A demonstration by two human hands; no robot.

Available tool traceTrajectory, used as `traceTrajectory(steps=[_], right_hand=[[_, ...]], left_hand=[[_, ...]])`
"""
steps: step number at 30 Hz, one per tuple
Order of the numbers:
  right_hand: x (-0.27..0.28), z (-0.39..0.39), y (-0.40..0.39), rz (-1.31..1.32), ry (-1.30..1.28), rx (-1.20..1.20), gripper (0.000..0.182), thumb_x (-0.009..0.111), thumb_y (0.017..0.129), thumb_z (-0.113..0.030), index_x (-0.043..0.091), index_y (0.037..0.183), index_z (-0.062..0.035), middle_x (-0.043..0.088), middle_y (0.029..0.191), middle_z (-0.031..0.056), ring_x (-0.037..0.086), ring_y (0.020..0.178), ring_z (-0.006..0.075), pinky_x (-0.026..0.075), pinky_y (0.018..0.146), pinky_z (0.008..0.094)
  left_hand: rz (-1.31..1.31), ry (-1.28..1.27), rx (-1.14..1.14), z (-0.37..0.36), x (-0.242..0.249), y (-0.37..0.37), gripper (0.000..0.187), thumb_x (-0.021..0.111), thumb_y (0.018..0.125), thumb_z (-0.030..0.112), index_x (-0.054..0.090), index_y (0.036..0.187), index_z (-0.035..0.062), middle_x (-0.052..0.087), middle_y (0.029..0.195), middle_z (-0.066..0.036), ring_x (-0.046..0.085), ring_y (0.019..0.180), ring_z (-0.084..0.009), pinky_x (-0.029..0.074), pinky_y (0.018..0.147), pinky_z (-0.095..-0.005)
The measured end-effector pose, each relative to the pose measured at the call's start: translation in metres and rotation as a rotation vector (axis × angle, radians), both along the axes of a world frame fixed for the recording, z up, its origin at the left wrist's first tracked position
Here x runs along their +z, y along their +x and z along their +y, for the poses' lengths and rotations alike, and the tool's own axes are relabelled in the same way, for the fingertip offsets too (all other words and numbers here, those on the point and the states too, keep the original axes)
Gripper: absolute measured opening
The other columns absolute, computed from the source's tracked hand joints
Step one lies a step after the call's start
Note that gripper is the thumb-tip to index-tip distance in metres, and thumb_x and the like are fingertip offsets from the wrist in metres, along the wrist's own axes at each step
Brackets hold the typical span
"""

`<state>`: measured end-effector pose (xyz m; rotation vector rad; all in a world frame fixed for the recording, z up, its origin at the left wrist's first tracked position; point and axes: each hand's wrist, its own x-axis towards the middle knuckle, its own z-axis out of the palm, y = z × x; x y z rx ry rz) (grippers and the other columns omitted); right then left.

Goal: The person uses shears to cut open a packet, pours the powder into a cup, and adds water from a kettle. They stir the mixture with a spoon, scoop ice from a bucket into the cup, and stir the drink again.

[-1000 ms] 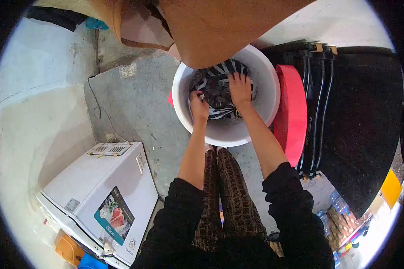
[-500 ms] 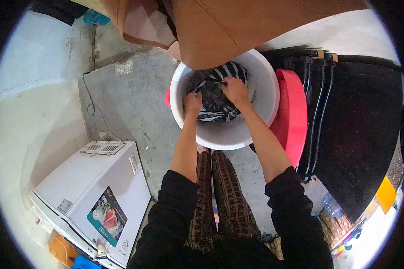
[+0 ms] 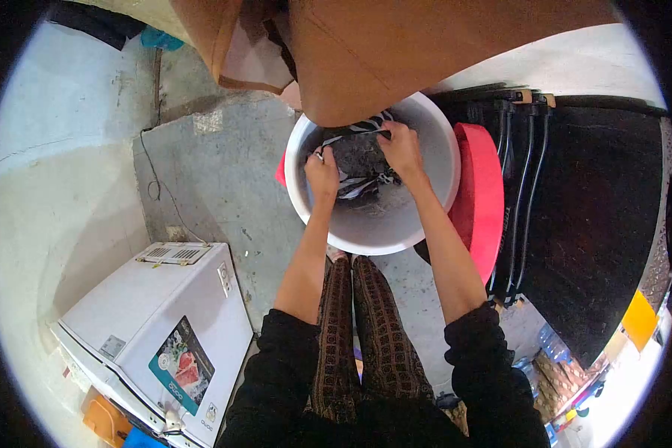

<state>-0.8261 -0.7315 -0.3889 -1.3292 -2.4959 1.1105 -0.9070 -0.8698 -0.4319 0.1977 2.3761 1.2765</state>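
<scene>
A white tub [image 3: 377,247] stands on the floor in front of my feet, with what looks like water in its bottom. Inside lies a black-and-white striped cloth [image 3: 360,187], dark and wet-looking in its middle. My left hand [image 3: 322,173] is closed on the cloth's left edge, thumb uppermost. On the opposite side my right hand [image 3: 403,151] pinches the upper right edge. Between both hands the cloth is spread, its far part raised near the tub's back wall. Brown hanging material hides part of the tub's far rim.
Brown material [image 3: 366,60] hangs over the far side. A red basin [image 3: 485,201] sits against the tub's right, beside a black panel [image 3: 597,216] and dark metal tubes. At lower left is a white chest appliance [image 3: 164,321]; a thin cable [image 3: 151,160] trails along the wall.
My right hand has shifted slightly right, and the cloth's far striped part is pulled up between the hands. More of the tub's bottom shows at the near side.
</scene>
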Motion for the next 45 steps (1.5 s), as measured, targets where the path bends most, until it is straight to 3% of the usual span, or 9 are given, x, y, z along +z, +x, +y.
traceTrajectory(steps=[5, 14, 17, 19, 23, 30, 37, 43, 45], right_hand=[[-0.006, -0.008, 0.021, 0.025, 0.012, -0.116, 0.022, 0.062, 0.073, -0.013, 0.062, 0.092, -0.0011, 0.062, 0.086, 0.0198, 0.059, 0.084, 0.0370, 0.046, 0.074, 0.0406], [-0.036, -0.015, 0.037, -0.096, -0.044, -0.205, 0.033, 0.061, 0.075, -0.024, 0.056, 0.098, -0.0006, 0.061, 0.090, 0.0230, 0.057, 0.086, 0.0404, 0.044, 0.074, 0.0461], [-0.033, -0.019, 0.041, -0.182, -0.133, -0.251, 0.027, 0.059, 0.075, -0.020, 0.057, 0.095, -0.0026, 0.059, 0.092, 0.0214, 0.056, 0.090, 0.0386, 0.043, 0.078, 0.0439], [-0.033, -0.023, 0.044, 0.108, 0.132, -0.229, 0.022, 0.059, 0.073, -0.012, 0.058, 0.095, -0.0073, 0.055, 0.099, 0.0175, 0.052, 0.097, 0.0350, 0.040, 0.083, 0.0413], [-0.014, -0.031, 0.053, -0.053, 0.338, 0.032, 0.032, 0.060, 0.069, -0.005, 0.058, 0.100, -0.0124, 0.049, 0.106, 0.0127, 0.046, 0.104, 0.0320, 0.037, 0.089, 0.0407], [-0.041, -0.039, 0.061, -0.470, 0.422, 0.042, 0.038, 0.063, 0.070, -0.009, 0.061, 0.106, -0.0206, 0.036, 0.130, 0.0124, 0.031, 0.122, 0.0307, 0.029, 0.097, 0.0491], [0.024, -0.073, 0.073, -0.210, 0.155, -0.137, 0.042, 0.067, 0.069, -0.019, 0.057, 0.109, -0.0183, 0.031, 0.133, 0.0171, 0.020, 0.129, 0.0359, 0.024, 0.100, 0.0518], [0.142, -0.135, 0.111, 0.360, -0.019, -0.222, 0.034, 0.059, 0.074, -0.009, 0.052, 0.107, -0.0079, 0.048, 0.113, 0.0147, 0.042, 0.108, 0.0344, 0.034, 0.093, 0.0396], [0.206, -0.152, 0.131, 0.399, -0.086, -0.268, 0.033, 0.058, 0.075, -0.005, 0.052, 0.107, -0.0046, 0.051, 0.107, 0.0129, 0.048, 0.102, 0.0306, 0.038, 0.088, 0.0341]], left_hand=[[0.097, 0.010, -0.078, 0.001, 0.015, 0.012, 0.032, 0.050, 0.085, 0.023, 0.058, 0.086, -0.0081, 0.058, 0.074, -0.028, 0.058, 0.072, -0.0402, 0.043, 0.066, -0.0392], [0.137, -0.169, -0.239, -0.019, -0.007, 0.012, 0.032, 0.053, 0.084, 0.023, 0.054, 0.098, -0.0053, 0.060, 0.074, -0.027, 0.058, 0.075, -0.0426, 0.043, 0.067, -0.0463], [0.072, -0.264, -0.176, -0.021, 0.002, 0.015, 0.035, 0.058, 0.078, 0.013, 0.045, 0.108, -0.0004, 0.058, 0.091, -0.026, 0.056, 0.084, -0.0434, 0.044, 0.071, -0.0473], [0.431, -0.059, -0.317, -0.024, 0.013, 0.013, 0.048, 0.062, 0.070, 0.002, 0.037, 0.111, 0.0058, 0.047, 0.107, -0.024, 0.050, 0.094, -0.0435, 0.045, 0.074, -0.0476], [0.367, -0.466, -0.742, -0.034, 0.016, 0.017, 0.065, 0.066, 0.062, -0.004, 0.041, 0.119, 0.0104, 0.039, 0.108, -0.015, 0.045, 0.105, -0.0318, 0.047, 0.077, -0.0418], [0.464, -1.072, -1.033, -0.028, 0.009, 0.016, 0.098, 0.074, 0.056, 0.049, 0.031, 0.133, 0.0045, 0.013, 0.143, -0.018, 0.023, 0.127, -0.0351, 0.022, 0.100, -0.0504], [0.531, -0.563, -0.815, -0.054, 0.051, 0.039, 0.086, 0.068, 0.065, 0.045, 0.032, 0.132, 0.0043, 0.013, 0.144, -0.019, 0.015, 0.132, -0.0326, 0.015, 0.099, -0.0579], [0.077, -0.313, -0.782, -0.122, 0.162, 0.104, 0.070, 0.063, 0.072, 0.038, 0.034, 0.129, 0.0094, 0.027, 0.138, -0.016, 0.026, 0.128, -0.0302, 0.013, 0.098, -0.0595], [0.062, -0.248, -0.772, -0.127, 0.208, 0.119, 0.062, 0.064, 0.075, 0.029, 0.037, 0.125, 0.0061, 0.039, 0.128, -0.015, 0.039, 0.120, -0.0280, 0.025, 0.097, -0.0523]])
